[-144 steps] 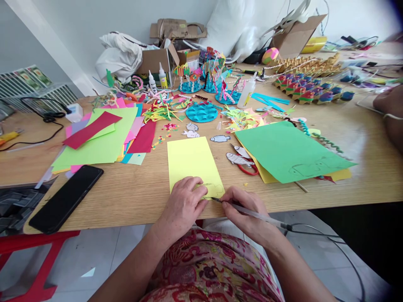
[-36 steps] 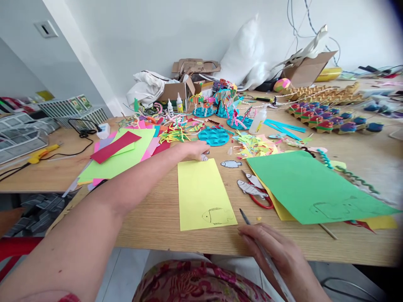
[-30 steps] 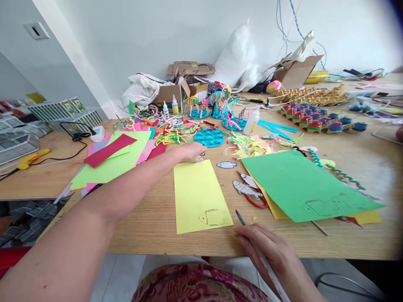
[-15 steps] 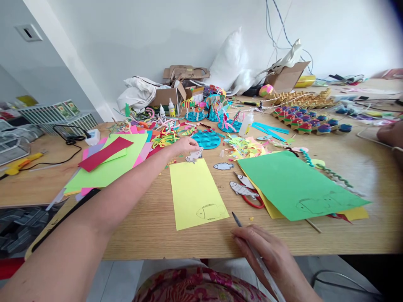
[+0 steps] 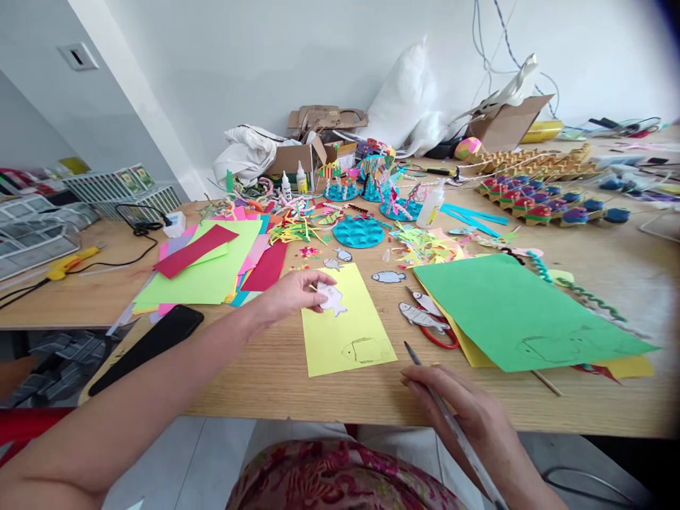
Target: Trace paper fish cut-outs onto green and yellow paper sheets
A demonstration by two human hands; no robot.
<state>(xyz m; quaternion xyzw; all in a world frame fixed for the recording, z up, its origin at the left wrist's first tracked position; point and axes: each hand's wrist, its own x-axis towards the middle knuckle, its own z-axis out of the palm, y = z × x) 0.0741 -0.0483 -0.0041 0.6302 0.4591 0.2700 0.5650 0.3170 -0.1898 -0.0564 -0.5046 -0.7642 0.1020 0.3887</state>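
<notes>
Between thumb and fingers, my left hand pinches a white paper fish cutout over the yellow sheet. A fish outline is drawn in the sheet's near right corner. My right hand grips a pen, its tip pointing at that corner without touching the paper. Two small fish cutouts lie at the sheet's far edge. Another fish cutout rests to its right. Two more fish cutouts lie over red-handled scissors.
A green sheet with faint fish outlines lies at right. Stacked coloured papers and a black phone are at left. Behind stand a glue bottle, blue scalloped discs, paper scraps and painted egg cartons.
My left hand has come back nearer from the sheet's far edge, carrying a fish cutout over the yellow sheet. My right hand still holds the pen. The view has swung slightly left.
</notes>
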